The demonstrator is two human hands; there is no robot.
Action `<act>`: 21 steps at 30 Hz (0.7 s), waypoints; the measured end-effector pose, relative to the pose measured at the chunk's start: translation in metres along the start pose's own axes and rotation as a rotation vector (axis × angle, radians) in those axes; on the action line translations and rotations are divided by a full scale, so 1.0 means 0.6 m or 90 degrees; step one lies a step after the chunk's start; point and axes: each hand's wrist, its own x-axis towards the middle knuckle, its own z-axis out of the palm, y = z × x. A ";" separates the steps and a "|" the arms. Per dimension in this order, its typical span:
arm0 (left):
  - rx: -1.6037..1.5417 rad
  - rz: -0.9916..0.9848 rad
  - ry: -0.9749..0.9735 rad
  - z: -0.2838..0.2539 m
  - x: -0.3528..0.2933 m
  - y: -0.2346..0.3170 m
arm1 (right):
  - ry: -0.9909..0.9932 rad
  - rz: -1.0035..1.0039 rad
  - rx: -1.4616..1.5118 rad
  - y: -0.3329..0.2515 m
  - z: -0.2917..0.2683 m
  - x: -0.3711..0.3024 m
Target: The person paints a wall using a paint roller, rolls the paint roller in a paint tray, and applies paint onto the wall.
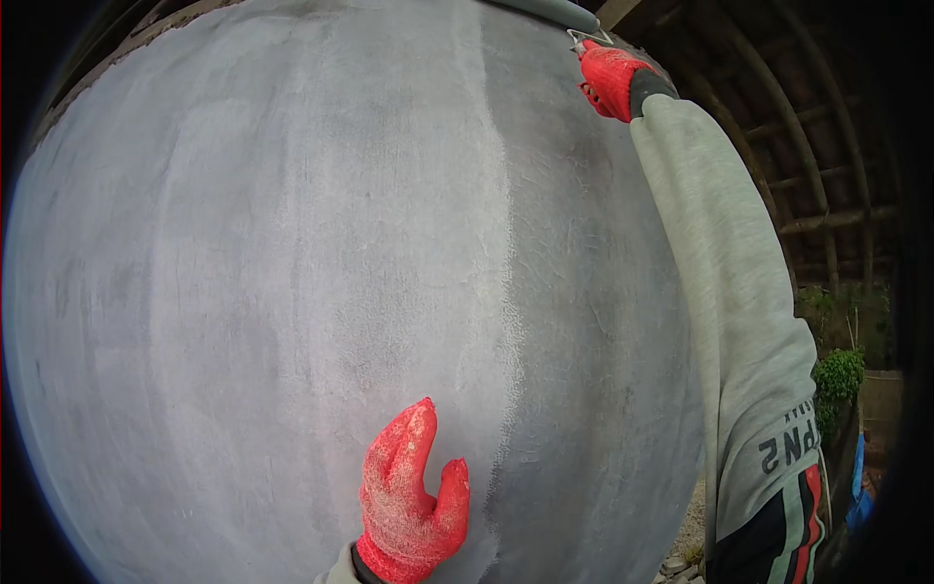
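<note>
A large grey wall (321, 243) fills most of the view. Its left part carries a lighter coat that stops at a ragged vertical line; the strip to the right is darker. At the wall's top right, my right hand (610, 82) in a red glove is closed round the handle of a paint roller (550, 10). The roller's cylinder points left along the wall's upper edge and is partly cut off by the picture. My left hand (411, 496), in a dusty red glove, is held low before the wall, thumb and fingers apart, with nothing in it.
Wooden roof beams (808, 146) run overhead at the right, beyond the wall's edge. A green bush (839, 375) and a blue cloth or sheet (859, 487) show past my right arm. Stones (678, 566) lie on the ground at the wall's lower right.
</note>
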 end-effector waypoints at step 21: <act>0.019 0.105 0.044 0.011 0.002 -0.081 | 0.078 -0.018 -0.194 0.012 -0.006 -0.083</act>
